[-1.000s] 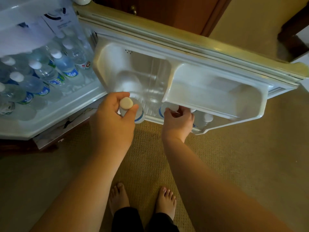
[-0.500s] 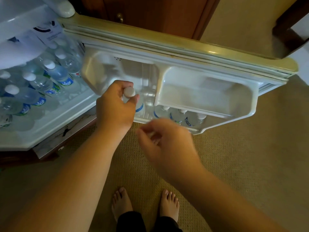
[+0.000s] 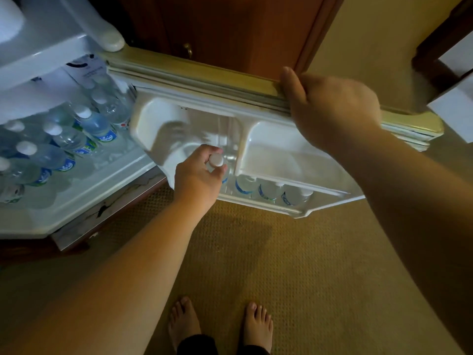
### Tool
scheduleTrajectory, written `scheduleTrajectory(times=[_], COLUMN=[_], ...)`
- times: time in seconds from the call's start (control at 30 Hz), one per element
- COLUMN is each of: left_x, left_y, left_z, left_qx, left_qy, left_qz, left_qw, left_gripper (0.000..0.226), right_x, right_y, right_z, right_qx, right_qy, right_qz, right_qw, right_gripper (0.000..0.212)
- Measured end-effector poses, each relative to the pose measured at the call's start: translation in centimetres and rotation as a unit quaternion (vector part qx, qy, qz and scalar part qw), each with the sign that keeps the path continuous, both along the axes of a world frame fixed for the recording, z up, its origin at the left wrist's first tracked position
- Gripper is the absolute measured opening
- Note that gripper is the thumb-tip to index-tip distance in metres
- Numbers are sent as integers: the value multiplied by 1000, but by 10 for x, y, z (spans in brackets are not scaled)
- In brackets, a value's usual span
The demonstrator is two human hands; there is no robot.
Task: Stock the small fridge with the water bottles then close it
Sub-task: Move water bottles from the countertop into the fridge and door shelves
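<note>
The small white fridge stands open, its door (image 3: 194, 73) swung out toward me. My left hand (image 3: 197, 175) grips the neck of a white-capped water bottle (image 3: 217, 160) standing in the door's bottom rack. Three more bottles (image 3: 268, 189) stand in that rack to its right. My right hand (image 3: 330, 108) grips the door's top edge, thumb on the near side. Several bottles (image 3: 64, 147) with blue labels fill the fridge's lower shelf at the left.
A brown wooden cabinet door (image 3: 230, 29) with a brass knob stands behind the fridge door. Tan carpet (image 3: 294, 252) covers the floor, and my bare feet (image 3: 220, 321) are at the bottom. A white box (image 3: 455, 108) sits at the right edge.
My right hand has left the bottles in the door rack, risen and taken hold of the door's top edge. My left hand stays on the bottle's neck.
</note>
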State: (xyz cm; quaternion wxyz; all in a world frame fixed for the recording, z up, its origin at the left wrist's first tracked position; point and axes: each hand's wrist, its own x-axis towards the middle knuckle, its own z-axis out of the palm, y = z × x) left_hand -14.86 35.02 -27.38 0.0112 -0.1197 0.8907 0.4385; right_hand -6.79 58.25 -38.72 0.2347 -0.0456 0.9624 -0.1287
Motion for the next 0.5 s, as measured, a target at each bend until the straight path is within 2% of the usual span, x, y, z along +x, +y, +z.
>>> scheduleTrajectory(times=[0.03, 0.07, 0.1, 0.17, 0.2, 0.5], left_x=[0, 0, 0, -1, -1, -8], left_y=[1, 2, 2, 3, 4, 16], left_z=[-2, -5, -7, -11, -13, -11], left_qx=[-1, -2, -3, -3, -1, -4], left_qy=[-11, -20, -29, -51, -57, -71], left_qz=[-5, -12, -19, -34, -39, -51], left_qw=[1000, 1000, 999, 998, 998, 996], left_gripper=[25, 24, 23, 21, 20, 23], right_x=[-92, -153, -190, -144, -152, -160], right_y=[-30, -52, -52, -39, -35, -26], right_z=[134, 238, 304, 259, 267, 247], right_qx=[20, 49, 18, 89, 94, 89], right_qy=[101, 135, 196, 230, 263, 276], right_qz=[10, -24, -69, -57, -57, -38], right_qw=[995, 989, 978, 968, 959, 956], right_gripper=[68, 65, 63, 62, 63, 67])
